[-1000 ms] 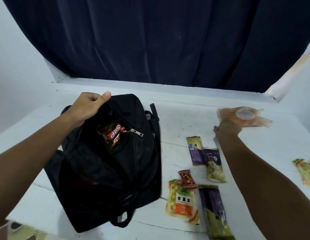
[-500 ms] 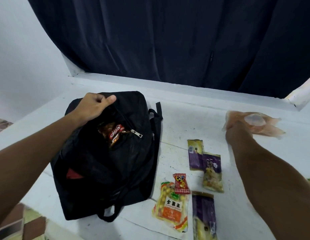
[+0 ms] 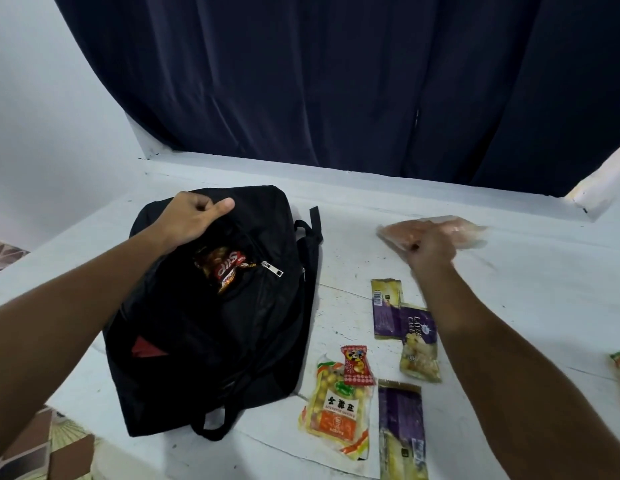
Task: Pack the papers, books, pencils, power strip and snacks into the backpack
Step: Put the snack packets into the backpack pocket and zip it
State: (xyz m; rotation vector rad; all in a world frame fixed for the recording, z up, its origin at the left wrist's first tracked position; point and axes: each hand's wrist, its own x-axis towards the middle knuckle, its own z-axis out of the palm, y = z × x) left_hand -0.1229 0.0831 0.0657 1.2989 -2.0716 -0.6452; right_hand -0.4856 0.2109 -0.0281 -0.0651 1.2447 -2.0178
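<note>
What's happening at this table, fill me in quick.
A person is packing snacks into a black backpack lying on a white table. The left hand grips the edge of the bag's open pocket, where a red snack packet already shows. The right hand holds a clear orange-tinted packet, blurred, above the table. Purple layer cake packets, a yellow-orange snack bag and a small red candy lie unpacked beside the bag.

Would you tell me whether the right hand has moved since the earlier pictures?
Yes: the right hand, gripping the clear packet, shifted left, nearer the purple wrapper.
</note>
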